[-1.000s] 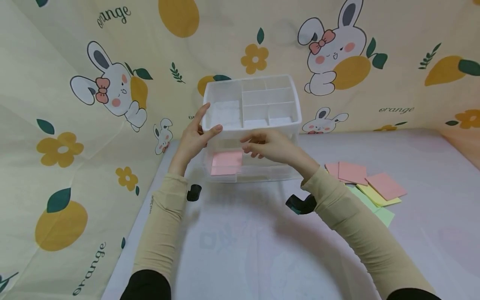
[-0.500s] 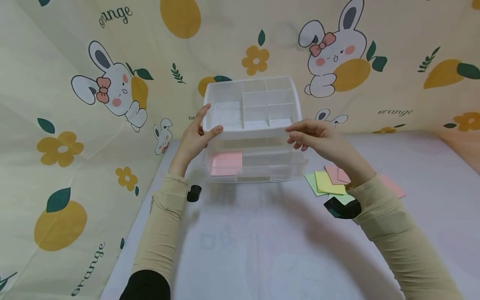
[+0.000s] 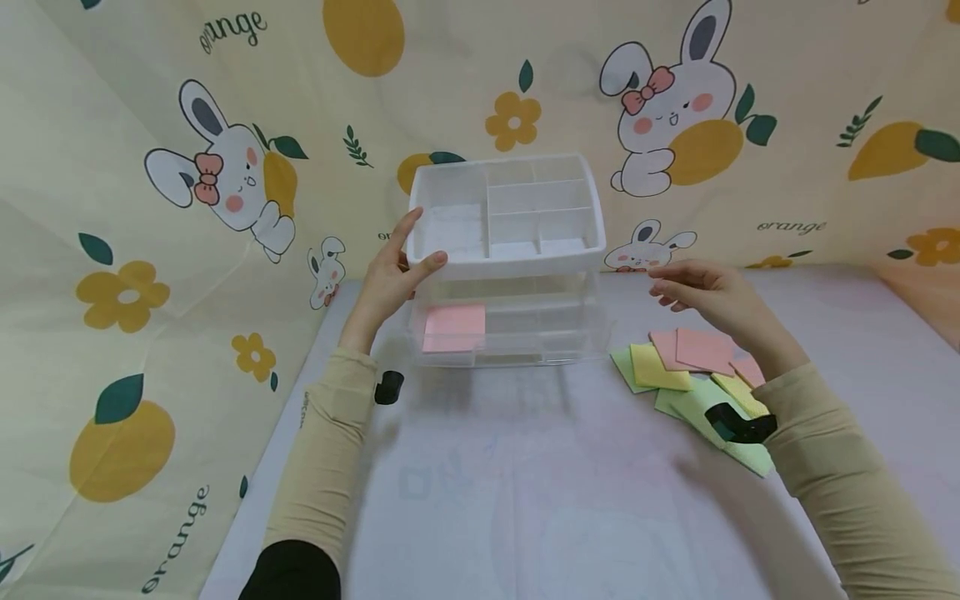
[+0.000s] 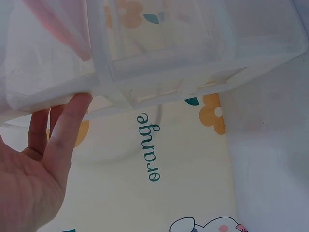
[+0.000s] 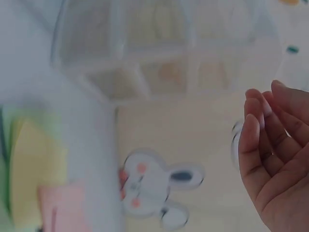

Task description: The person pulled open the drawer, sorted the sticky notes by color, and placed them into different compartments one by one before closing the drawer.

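A clear plastic drawer organizer (image 3: 517, 265) with a white compartmented top tray stands at the back of the table. My left hand (image 3: 386, 279) grips its upper left corner, thumb on the front and fingers along the side; in the left wrist view, this hand (image 4: 43, 159) touches the organizer's edge. A pink paper square (image 3: 454, 328) shows in the left part of the lower drawer. To the right of the organizer, my right hand (image 3: 720, 304) hovers with loosely curled fingers, holding nothing. Below it lies a loose pile of coloured paper squares (image 3: 693, 400).
The papers are pink, yellow and green, overlapping on the white table (image 3: 487, 483). A cream cloth with rabbits and oranges (image 3: 450, 75) hangs behind and along the left side. Black straps (image 3: 387, 387) are on both wrists.
My right hand has moved right, from in front of the organizer's drawers to above the paper pile, uncovering the organizer's front. The left hand keeps its hold on the organizer.
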`<state>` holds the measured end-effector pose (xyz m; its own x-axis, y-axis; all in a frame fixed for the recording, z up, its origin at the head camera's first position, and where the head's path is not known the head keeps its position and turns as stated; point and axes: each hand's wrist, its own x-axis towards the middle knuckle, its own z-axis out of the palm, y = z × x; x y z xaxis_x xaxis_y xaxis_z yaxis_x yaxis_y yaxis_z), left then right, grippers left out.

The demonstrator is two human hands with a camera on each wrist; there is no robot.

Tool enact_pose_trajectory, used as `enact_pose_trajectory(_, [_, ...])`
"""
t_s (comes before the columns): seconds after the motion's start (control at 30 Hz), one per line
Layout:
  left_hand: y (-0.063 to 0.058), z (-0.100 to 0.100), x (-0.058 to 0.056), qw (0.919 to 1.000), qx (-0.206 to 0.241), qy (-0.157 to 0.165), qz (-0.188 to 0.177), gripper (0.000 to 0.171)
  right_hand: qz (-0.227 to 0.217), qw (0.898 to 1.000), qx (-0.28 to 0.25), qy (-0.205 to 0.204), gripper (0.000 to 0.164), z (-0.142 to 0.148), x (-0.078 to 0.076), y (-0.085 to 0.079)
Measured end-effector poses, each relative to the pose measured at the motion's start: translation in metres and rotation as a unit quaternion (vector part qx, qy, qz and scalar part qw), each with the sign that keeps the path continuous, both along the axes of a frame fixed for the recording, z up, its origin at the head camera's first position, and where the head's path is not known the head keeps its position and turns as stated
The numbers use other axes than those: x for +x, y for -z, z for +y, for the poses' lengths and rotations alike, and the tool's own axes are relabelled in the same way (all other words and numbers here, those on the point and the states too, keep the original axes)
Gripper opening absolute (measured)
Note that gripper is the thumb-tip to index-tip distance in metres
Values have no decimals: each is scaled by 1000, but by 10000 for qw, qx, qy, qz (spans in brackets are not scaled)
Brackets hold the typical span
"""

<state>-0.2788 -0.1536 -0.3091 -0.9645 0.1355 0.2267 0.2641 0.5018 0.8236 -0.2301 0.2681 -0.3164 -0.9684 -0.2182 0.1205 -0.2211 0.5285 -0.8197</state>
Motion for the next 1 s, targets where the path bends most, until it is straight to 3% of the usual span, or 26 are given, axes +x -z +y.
enact_pose_trajectory(0.43, [0, 0, -1, 10000, -41, -19, 15, 72, -811, 9908, 1014, 390, 54, 62, -18, 47])
enact_pose_trajectory(0.67, [0, -2, -1, 10000, -34, -28, -23, 71, -1539, 9808, 1167, 278, 62, 73, -21, 75])
enact_pose_trajectory(1.0, [0, -1, -1, 9999, -26, -41, -99, 70, -1801, 9641, 1792, 772, 86, 84, -25, 104])
